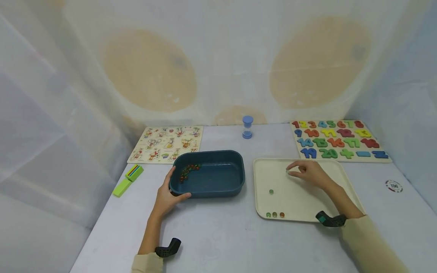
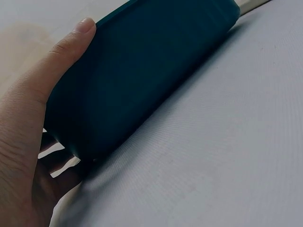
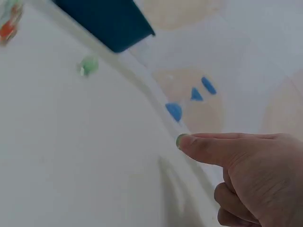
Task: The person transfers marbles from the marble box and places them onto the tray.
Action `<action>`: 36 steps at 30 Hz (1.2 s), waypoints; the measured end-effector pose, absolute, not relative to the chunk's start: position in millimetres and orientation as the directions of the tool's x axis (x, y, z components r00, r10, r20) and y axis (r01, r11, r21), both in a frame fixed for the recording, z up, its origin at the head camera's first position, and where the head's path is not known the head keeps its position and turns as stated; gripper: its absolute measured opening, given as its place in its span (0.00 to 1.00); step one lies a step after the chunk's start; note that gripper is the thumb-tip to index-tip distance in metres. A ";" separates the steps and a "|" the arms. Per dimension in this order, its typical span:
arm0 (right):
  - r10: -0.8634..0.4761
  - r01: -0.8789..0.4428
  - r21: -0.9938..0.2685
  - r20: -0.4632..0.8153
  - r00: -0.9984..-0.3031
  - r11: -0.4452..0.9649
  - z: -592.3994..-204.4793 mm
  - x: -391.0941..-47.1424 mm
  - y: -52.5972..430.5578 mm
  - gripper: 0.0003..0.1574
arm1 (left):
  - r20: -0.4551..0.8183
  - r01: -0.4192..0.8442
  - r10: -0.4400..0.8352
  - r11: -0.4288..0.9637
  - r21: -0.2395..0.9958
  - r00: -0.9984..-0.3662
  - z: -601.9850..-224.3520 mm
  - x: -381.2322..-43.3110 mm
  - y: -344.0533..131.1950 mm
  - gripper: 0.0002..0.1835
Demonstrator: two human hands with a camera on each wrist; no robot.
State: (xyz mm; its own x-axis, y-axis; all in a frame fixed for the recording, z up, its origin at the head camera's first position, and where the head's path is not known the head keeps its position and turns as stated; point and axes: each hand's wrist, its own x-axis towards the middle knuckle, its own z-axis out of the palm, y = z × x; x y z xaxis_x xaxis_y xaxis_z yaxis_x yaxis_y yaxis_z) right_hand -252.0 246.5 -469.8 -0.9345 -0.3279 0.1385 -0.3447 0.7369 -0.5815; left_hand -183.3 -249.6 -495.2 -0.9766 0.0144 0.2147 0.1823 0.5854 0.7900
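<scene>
Clamped on the left end of the teal basin [image 1: 220, 178], your left hand [image 1: 166, 199] sets its thumb against the near rim, while your right hand [image 1: 310, 173] pinches a green marble [image 3: 179, 139] above the cream tray [image 1: 293, 204]. The tray, on the white table [image 1: 218, 231] right of the basin, looks stiff, best taken by its edge; the basin looks rigid and light, steadied well by its walls; the marble should prove hard and slippery, best held across its middle. Your right wrist camera catches the marble's green edge, a speck from the head, which alone shows loose marbles [image 1: 184, 174] clustered inside the basin.
</scene>
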 end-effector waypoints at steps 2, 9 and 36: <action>-0.321 -0.328 -0.573 0.116 -0.940 0.751 -479.9 -246.9 260.3 0.13 | 0.209 0.179 0.016 0.581 0.794 -0.978 -495.6 -182.9 -249.3 0.56; -0.310 -0.348 -0.551 0.165 -0.936 0.758 -485.6 -245.9 269.2 0.16 | 0.212 0.180 0.011 0.574 0.799 -0.977 -495.2 -182.4 -248.7 0.56; -0.758 -0.637 -0.583 0.056 -0.650 0.504 -428.3 -326.0 -19.5 0.19 | 0.196 0.166 0.005 0.559 0.812 -0.981 -494.9 -183.8 -249.6 0.54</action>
State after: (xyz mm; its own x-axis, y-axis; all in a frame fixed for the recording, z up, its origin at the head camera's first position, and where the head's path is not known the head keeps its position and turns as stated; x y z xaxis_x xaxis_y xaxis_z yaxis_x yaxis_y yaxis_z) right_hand -326.0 -19.5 -428.3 -0.6504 -0.7576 0.0558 -0.6371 0.5041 -0.5831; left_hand -183.8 -249.6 -494.9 -0.9805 0.0054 0.1964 0.1658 0.5591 0.8124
